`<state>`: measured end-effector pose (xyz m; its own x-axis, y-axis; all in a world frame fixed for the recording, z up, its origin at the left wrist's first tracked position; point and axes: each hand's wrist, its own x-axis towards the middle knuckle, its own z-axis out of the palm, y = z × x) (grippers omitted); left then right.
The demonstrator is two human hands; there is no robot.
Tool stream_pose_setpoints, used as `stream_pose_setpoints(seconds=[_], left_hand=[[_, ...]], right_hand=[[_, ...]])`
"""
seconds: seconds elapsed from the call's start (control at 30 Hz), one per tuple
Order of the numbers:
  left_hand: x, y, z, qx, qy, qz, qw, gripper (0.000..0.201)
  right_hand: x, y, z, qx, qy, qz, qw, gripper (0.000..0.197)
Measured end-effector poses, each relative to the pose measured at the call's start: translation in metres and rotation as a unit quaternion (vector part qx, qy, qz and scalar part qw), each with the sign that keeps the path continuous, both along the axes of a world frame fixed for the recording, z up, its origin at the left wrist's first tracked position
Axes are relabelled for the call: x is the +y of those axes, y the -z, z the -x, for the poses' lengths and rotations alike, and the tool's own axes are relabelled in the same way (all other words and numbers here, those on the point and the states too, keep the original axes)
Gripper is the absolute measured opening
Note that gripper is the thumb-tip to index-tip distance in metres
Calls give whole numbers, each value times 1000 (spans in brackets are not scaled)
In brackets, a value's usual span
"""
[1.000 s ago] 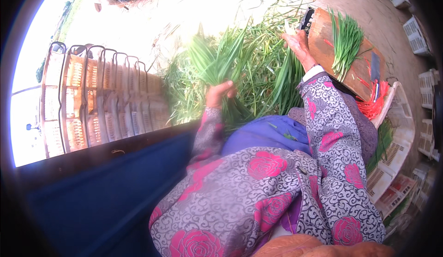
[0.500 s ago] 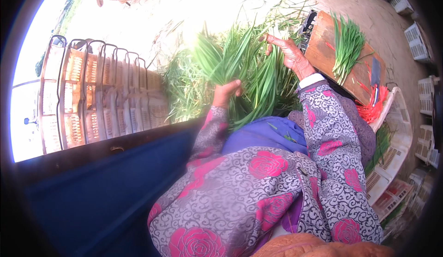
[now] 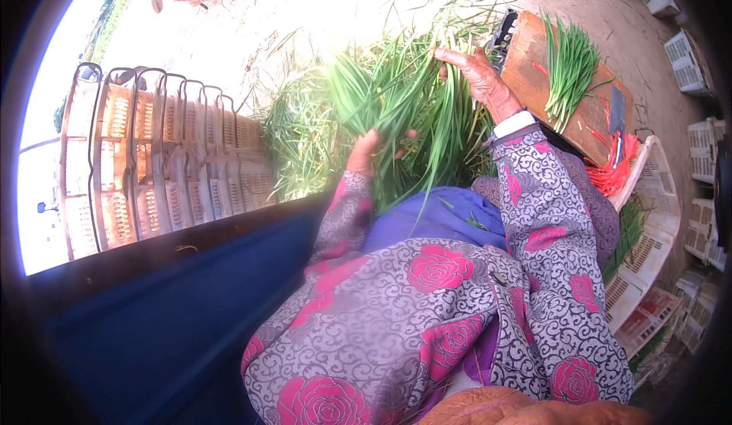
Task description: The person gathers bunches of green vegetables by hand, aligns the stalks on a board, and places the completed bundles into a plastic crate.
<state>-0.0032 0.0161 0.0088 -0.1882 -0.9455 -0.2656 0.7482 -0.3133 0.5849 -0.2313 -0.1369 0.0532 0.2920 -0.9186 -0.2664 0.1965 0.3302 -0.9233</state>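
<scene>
My left hand [image 3: 366, 153] is curled around a loose bunch of long green Chinese chives [image 3: 358, 93]; the leaves fan up and away from me, and some cover the fingers. To its right, my right hand [image 3: 480, 82] closes thumb and fingers on the pale stalk end of more chives [image 3: 450, 112], whose leaves hang down toward my lap. Behind and below both hands lies a loose heap of chives [image 3: 305, 131]. A neat bundle of chives [image 3: 568, 74] rests on a wooden board [image 3: 526, 63] at the right, beside a knife [image 3: 617, 112].
Red ties [image 3: 614, 170] hang by the board's near corner. Stacked plastic crates [image 3: 137, 158] stand at the left, behind a dark blue panel [image 3: 183, 311] with a rusty edge. A white crate [image 3: 648, 250] is close on my right, with more crates [image 3: 686, 63] beyond.
My left hand's grip has loosened, with fingertips now showing among the leaves. The right hand has shifted slightly up, and the leaves between the hands have spread.
</scene>
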Motion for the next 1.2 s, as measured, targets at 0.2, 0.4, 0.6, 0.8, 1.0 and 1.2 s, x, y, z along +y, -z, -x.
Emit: stream_pose_setpoints(seconds=[0.2,0.4,0.6,0.8,1.0,1.2], left_hand=[[-6,22,-15,-171,87,-51,980,45],[-7,52,-28,-38,41,-46,997,57],[-16,5,-19,23,14,3,1000,56],[-17,15,-15,5,12,17,1000,55],[-12,-5,-8,-169,52,-3,984,41],[-13,-19,-12,-165,8,1,986,33]], right_hand=[[-2,-1,6,68,-8,113,991,24],[-2,-16,13,50,-43,149,987,21],[-6,-13,33,86,-11,177,980,21],[6,-11,12,145,-41,180,972,20],[-2,9,11,218,-20,191,957,24],[-23,73,23,190,87,189,960,27]])
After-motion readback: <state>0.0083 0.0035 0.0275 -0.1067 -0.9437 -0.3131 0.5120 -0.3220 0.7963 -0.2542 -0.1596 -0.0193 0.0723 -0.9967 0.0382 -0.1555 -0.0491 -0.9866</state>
